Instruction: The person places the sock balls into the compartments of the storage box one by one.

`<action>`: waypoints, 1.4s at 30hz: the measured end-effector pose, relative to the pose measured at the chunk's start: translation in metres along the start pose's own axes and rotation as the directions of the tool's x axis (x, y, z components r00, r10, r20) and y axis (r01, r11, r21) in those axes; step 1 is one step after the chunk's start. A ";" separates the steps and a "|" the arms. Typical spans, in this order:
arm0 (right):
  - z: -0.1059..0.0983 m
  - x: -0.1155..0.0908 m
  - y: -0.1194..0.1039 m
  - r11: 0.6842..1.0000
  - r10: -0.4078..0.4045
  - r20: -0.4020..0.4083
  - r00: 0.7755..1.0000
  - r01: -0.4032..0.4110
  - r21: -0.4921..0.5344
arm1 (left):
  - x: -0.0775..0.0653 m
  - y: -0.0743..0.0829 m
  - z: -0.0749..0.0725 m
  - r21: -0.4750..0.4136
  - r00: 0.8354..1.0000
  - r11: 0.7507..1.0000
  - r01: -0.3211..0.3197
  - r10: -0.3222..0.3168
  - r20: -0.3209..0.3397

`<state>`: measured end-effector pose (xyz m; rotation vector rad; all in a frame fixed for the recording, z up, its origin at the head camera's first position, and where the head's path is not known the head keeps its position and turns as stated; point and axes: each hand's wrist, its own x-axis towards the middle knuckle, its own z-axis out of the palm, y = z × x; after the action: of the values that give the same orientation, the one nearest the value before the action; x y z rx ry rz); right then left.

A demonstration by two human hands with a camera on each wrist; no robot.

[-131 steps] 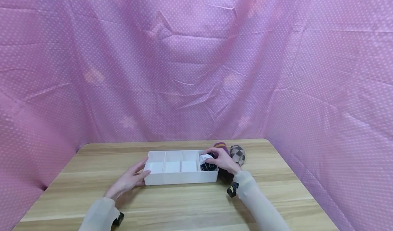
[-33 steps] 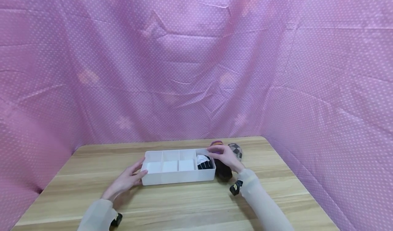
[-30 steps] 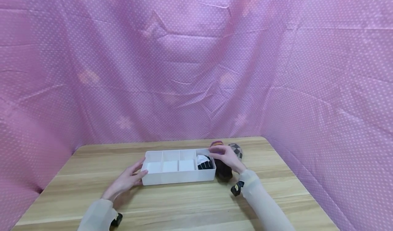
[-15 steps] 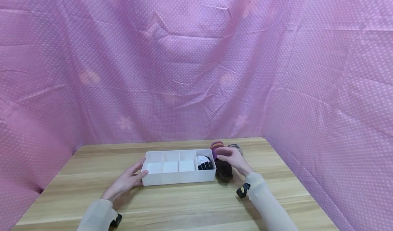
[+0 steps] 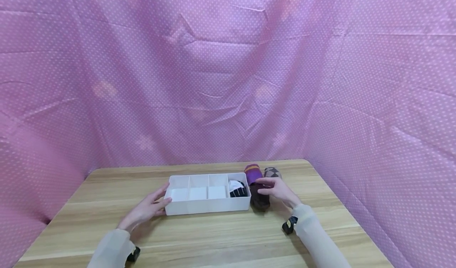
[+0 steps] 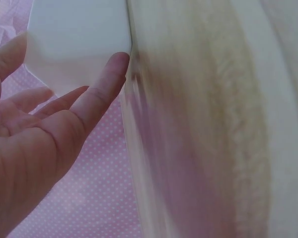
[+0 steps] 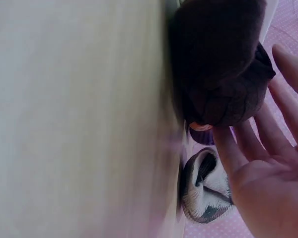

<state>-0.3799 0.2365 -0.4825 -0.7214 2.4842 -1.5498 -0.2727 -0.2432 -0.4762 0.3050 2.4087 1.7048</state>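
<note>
Box [image 5: 206,207] sits gripped by our left hand [image 5: 147,209]; we spread our right hand [image 5: 280,191] wide beside a brown bundle [image 5: 259,202].

From where I stand I can't read any lettering, number, brand or sign. There is a small yellowish patch [image 5: 289,223] on the black wrist device [image 5: 287,228] at the person's right sleeve [image 5: 315,230]; it may be a label, but it is too small from here to tell whether anything is printed on it.
</note>
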 end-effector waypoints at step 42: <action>0.005 0.006 0.003 1.000 -0.017 0.054 0.998 0.016 0.015 | 0.015 -0.004 -0.013 -0.017 1.000 1.000 -0.008 0.009 0.022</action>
<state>-0.3837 0.2306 -0.4864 -0.7729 2.4315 -1.5313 -0.2907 -0.2525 -0.4755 0.3303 2.3790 1.7158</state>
